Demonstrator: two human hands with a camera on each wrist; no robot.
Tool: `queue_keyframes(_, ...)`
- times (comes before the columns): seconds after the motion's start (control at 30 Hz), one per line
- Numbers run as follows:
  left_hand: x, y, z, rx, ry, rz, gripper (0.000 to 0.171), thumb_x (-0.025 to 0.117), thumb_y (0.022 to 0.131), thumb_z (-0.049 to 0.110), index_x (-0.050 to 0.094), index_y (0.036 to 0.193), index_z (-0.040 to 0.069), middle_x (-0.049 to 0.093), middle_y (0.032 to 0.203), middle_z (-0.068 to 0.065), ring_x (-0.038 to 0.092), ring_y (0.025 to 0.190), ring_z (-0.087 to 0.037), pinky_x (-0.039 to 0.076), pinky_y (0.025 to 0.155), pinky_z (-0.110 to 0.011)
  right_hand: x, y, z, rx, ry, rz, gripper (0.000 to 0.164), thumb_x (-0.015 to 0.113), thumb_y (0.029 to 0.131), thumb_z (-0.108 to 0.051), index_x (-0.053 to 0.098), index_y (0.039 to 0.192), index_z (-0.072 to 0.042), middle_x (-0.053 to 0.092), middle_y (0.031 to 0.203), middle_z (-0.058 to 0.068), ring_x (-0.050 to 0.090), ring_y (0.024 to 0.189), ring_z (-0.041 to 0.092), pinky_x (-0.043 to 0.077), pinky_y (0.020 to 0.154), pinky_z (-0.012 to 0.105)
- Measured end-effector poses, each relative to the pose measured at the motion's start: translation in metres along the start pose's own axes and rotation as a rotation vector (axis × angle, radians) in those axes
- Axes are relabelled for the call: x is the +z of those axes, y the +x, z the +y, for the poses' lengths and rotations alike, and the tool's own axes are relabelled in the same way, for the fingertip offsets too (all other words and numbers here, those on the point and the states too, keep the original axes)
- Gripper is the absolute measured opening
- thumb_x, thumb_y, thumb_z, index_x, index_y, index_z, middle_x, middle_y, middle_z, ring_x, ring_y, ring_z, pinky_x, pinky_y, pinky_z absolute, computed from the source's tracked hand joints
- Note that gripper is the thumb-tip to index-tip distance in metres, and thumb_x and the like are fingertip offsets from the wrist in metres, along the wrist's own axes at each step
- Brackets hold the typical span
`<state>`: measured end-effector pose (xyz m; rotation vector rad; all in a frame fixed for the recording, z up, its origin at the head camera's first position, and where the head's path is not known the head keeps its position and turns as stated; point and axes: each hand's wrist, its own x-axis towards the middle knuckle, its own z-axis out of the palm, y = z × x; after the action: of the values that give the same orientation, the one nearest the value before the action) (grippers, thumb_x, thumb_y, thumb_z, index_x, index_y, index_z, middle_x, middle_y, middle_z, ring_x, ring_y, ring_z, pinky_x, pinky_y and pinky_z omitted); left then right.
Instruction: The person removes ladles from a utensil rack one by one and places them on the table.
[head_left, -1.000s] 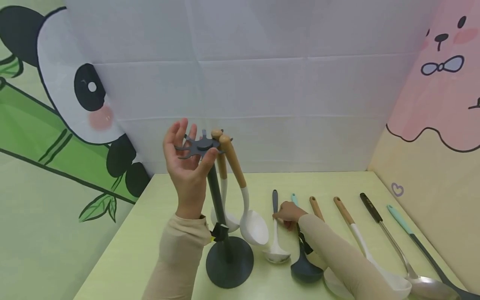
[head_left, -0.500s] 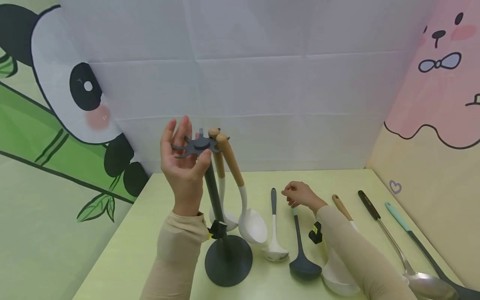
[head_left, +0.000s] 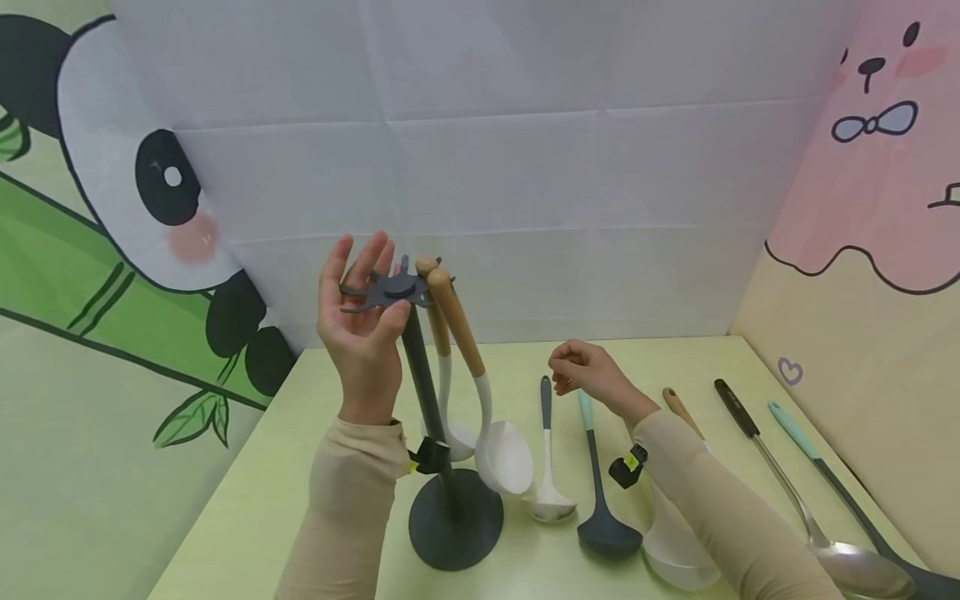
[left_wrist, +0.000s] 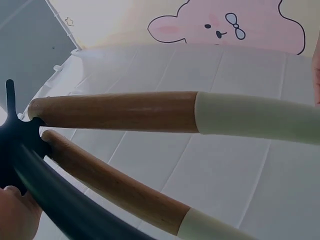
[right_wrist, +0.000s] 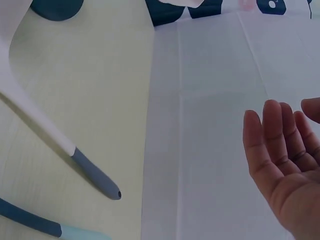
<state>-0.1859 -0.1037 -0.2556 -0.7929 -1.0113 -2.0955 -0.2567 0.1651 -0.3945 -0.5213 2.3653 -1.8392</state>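
Observation:
My left hand holds the top of a dark utensil stand, its thumb against the hooked crown and its fingers spread behind it. Two white utensils with wooden handles hang from the hooks; the front one has a deep white bowl, and the other hangs behind it. Fingers loosely bent and holding nothing, my right hand hovers above the handle ends of a white ladle with a grey handle and a dark ladle with a mint handle.
Right of the ladles lie a white, broad-bowled utensil partly behind my right sleeve, a metal spoon-like utensil with a black handle, and a dark one with a mint handle. A pale cloth wall closes the back of the table.
My right hand has left the grey-handled ladle, lifted, and now hovers near the back with looser fingers. The left hand stays at the stand's top; the hanging utensils look the same.

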Motion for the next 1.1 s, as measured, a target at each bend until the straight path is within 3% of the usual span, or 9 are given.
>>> queue_keyframes(0.17,-0.001,0.003,0.000,-0.022,-0.037,-0.016,0.082,0.076,0.068,0.004,0.041,0.140,-0.008,0.061,0.128,-0.022,0.053,0.128,-0.038,0.041,0.108,-0.041,0.002,-0.005,-0.014,-0.059,0.012,-0.005,0.019,0.056,0.102,-0.014,0.059,0.109,0.004,0.063,0.092,0.025,0.068,0.080,0.031,0.057,0.080,0.045)
queue_keyframes(0.27,-0.002,0.004,-0.001,-0.029,-0.052,-0.024,0.081,0.076,0.068,0.005,0.041,0.140,-0.008,0.062,0.126,-0.022,0.056,0.125,-0.037,0.040,0.108,-0.041,0.003,-0.008,-0.022,-0.084,0.007,0.012,0.020,0.056,0.101,-0.012,0.059,0.109,0.005,0.064,0.090,0.021,0.068,0.082,0.035,0.057,0.079,0.042)
queue_keyframes(0.47,-0.004,0.005,-0.001,-0.037,-0.079,-0.045,0.076,0.070,0.068,0.001,0.042,0.139,-0.008,0.065,0.122,-0.020,0.059,0.122,-0.035,0.039,0.109,-0.044,0.003,-0.013,-0.040,-0.135,0.021,0.033,0.015,0.056,0.101,-0.009,0.060,0.108,0.004,0.065,0.086,0.008,0.067,0.079,0.024,0.058,0.077,0.038)
queue_keyframes(0.7,-0.008,0.008,-0.001,-0.067,-0.105,-0.077,0.075,0.065,0.068,0.000,0.041,0.139,-0.007,0.066,0.119,-0.020,0.060,0.120,-0.036,0.036,0.110,-0.050,0.006,-0.016,-0.060,-0.205,0.021,0.010,0.017,0.057,0.100,-0.007,0.058,0.108,0.008,0.062,0.090,0.021,0.066,0.078,0.020,0.058,0.076,0.036)
queue_keyframes(0.83,-0.009,0.009,-0.001,-0.086,-0.128,-0.081,0.074,0.062,0.067,-0.001,0.042,0.138,-0.008,0.066,0.118,-0.021,0.062,0.117,-0.036,0.039,0.109,-0.047,0.009,-0.018,-0.070,-0.220,0.023,0.011,0.017,0.058,0.099,-0.007,0.059,0.108,0.007,0.061,0.093,0.026,0.065,0.078,0.018,0.058,0.076,0.036)
queue_keyframes(1.1,-0.012,0.012,-0.002,-0.129,-0.222,-0.094,0.073,0.063,0.067,-0.002,0.042,0.138,-0.008,0.067,0.115,-0.022,0.063,0.114,-0.036,0.043,0.105,-0.041,0.021,-0.029,-0.091,-0.287,0.028,0.005,0.013,0.060,0.097,-0.004,0.060,0.107,0.005,0.064,0.090,0.016,0.067,0.079,0.023,0.057,0.078,0.041)
